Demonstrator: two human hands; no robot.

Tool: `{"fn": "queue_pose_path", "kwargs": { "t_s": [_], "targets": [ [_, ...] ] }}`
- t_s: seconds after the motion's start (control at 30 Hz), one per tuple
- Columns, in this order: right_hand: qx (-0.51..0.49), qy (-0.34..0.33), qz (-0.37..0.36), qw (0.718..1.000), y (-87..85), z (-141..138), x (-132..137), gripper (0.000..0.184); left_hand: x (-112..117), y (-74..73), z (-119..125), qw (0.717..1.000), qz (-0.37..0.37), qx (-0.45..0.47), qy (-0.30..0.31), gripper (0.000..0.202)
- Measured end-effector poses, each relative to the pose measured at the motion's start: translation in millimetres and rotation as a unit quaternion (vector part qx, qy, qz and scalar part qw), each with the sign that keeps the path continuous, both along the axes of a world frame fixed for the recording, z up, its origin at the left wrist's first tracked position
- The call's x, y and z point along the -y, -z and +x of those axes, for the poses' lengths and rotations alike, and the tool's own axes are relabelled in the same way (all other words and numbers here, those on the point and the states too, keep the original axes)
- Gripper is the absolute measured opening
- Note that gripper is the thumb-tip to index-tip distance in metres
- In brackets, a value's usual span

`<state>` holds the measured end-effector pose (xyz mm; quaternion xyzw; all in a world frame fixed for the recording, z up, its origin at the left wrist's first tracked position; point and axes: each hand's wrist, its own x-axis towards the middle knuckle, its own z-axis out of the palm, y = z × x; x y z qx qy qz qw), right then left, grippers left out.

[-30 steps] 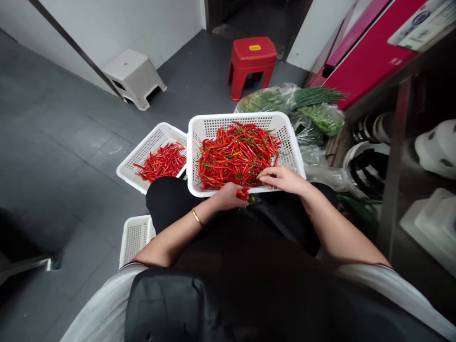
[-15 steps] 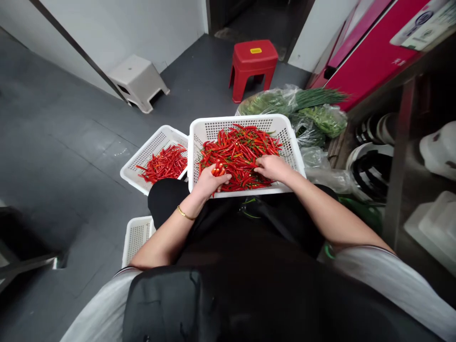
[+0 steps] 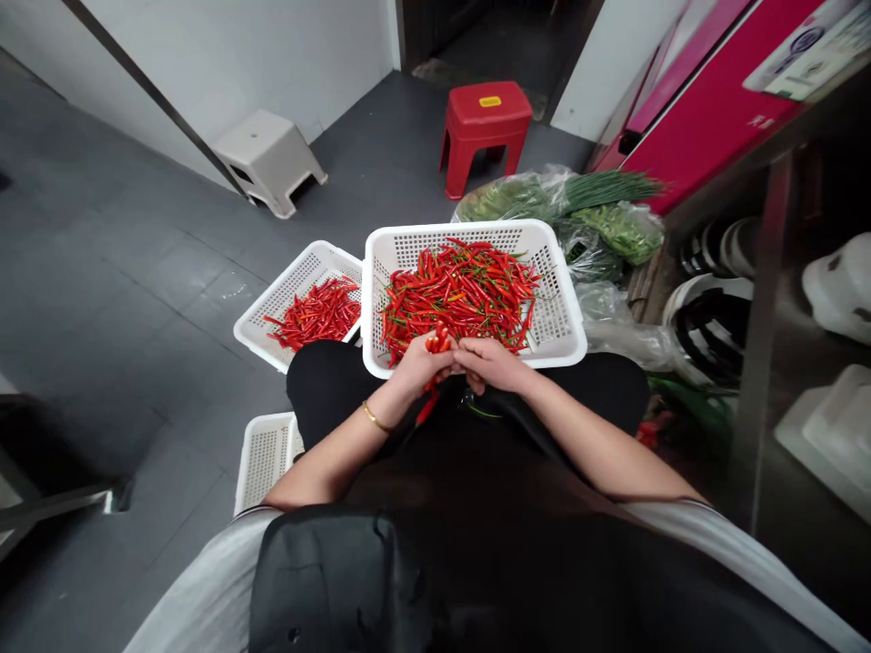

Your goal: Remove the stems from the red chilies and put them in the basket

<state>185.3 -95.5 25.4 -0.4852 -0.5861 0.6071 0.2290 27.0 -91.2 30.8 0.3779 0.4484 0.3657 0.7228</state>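
Observation:
A white perforated basket rests on my lap, with a heap of red chillies in it, many with green stems. Over its near edge my left hand is closed around several red chillies; one chilli hangs below it. My right hand meets the left one, fingers pinched together at the chillies' lower ends. Whatever lies between the right fingertips is hidden. To the left, a second white basket holds more red chillies, which look mostly stemless.
A third white basket stands by my left leg. Beyond are a grey stool and a red stool. Bagged green vegetables lie behind the basket at right, beside a metal shelf with dishes.
My right hand has left the chilli heap and come back to my left hand. The left hand, still holding chillies, has shifted slightly right and nearer to me.

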Motion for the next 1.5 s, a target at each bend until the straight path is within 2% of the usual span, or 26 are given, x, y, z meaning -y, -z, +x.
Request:
{"fn": "queue_pose_path", "kwargs": {
  "t_s": [0.1,0.13,0.17,0.23,0.27,0.33,0.4,0.43,0.5,0.6,0.67,0.73,0.8,0.87,0.97,1.03,1.07,1.1,1.17,1.2,1.23,1.27,1.3,1.37,1.43,1.5],
  "targets": [
    [0.019,0.192,0.072,0.979,12.3,-23,-31,0.039,-31,5.1,32,0.983,-0.041,0.033,-0.175,0.031],
    [0.028,0.242,0.092,0.966,10.6,-27,-43,0.04,-46,3.5,37,0.98,-0.061,0.037,-0.185,0.033],
    [0.032,0.248,0.092,0.964,4.8,-27,-53,0.041,-60,-0.3,36,0.983,-0.062,0.051,-0.165,0.034],
    [0.04,0.192,0.132,0.972,-17.8,-16,-61,0.039,-76,-13.5,19,0.989,-0.02,0.076,-0.122,0.036],
    [0.054,0.155,0.162,0.973,-31.6,-7,-57,0.038,-77,-21.7,3,0.991,0.007,0.082,-0.103,0.035],
    [0.089,0.05,0.178,0.979,-55.2,13,-34,0.035,-61,-37.9,-33,0.992,0.045,0.074,-0.087,0.033],
    [0.113,-0.062,0.168,0.977,-63.6,26,-4,0.031,-30,-50.6,-68,0.994,0.046,0.032,-0.096,0.031],
    [0.128,-0.11,0.177,0.97,-60.7,28,11,0.028,-13,-55.2,-81,0.994,0.037,0.004,-0.104,0.031],
    [0.176,-0.197,0.202,0.943,-42.9,21,32,0.024,18,-60.3,-101,0.992,0.021,-0.051,-0.112,0.032],
    [0.312,-0.317,0.228,0.866,-2.8,-1,47,0.023,45,-60.1,-118,0.989,0.031,-0.093,-0.107,0.03],
    [0.401,-0.39,0.227,0.797,19.4,-15,48,0.024,51,-58.2,-123,0.989,0.049,-0.101,-0.099,0.028],
    [0.453,-0.43,0.234,0.745,32.7,-21,47,0.027,52,-57.5,-122,0.988,0.064,-0.111,-0.082,0.027],
    [0.473,-0.435,0.26,0.721,39.0,-19,47,0.027,52,-58.0,-116,0.988,0.077,-0.117,-0.06,0.028],
    [0.467,-0.438,0.286,0.713,42.6,-12,49,0.026,51,-57.8,-107,0.989,0.082,-0.115,-0.043,0.029],
    [0.442,-0.458,0.279,0.719,43.6,1,54,0.027,49,-53.2,-94,0.993,0.063,-0.092,-0.034,0.032],
    [0.431,-0.44,0.252,0.746,35.9,7,53,0.024,47,-47.9,-85,0.995,0.043,-0.082,-0.037,0.033],
    [0.412,-0.41,0.239,0.777,28.1,9,50,0.019,45,-45.0,-80,0.996,0.038,-0.08,-0.031,0.034],
    [0.377,-0.364,0.227,0.821,17.8,10,46,0.014,43,-42.1,-74,0.996,0.039,-0.079,-0.017,0.034],
    [0.253,-0.229,0.199,0.919,-7.2,11,37,0.012,38,-36.6,-57,0.996,0.05,-0.069,0.029,0.036],
    [0.176,-0.154,0.182,0.955,-19.7,10,32,0.016,36,-33.9,-48,0.995,0.056,-0.059,0.055,0.039],
    [0.106,-0.086,0.165,0.977,-30.7,9,27,0.02,33,-31.3,-38,0.994,0.06,-0.047,0.076,0.042],
    [0.054,-0.031,0.153,0.986,-39.3,8,23,0.024,31,-28.7,-29,0.993,0.059,-0.034,0.092,0.045],
    [0.026,0.009,0.154,0.988,-45.0,7,20,0.026,29,-26.0,-21,0.993,0.054,-0.021,0.105,0.045],
    [0.046,0.052,0.209,0.975,-47.7,4,15,0.025,26,-20.2,-11,0.991,0.029,-0.006,0.127,0.042],
    [0.133,0.049,0.308,0.941,-42.1,0,13,0.025,23,-13.9,-10,0.99,-0.007,-0.006,0.143,0.04],
    [0.233,0.011,0.397,0.888,-34.4,-4,11,0.027,21,-8.3,-14,0.99,-0.041,-0.013,0.134,0.04]
  ]
}}
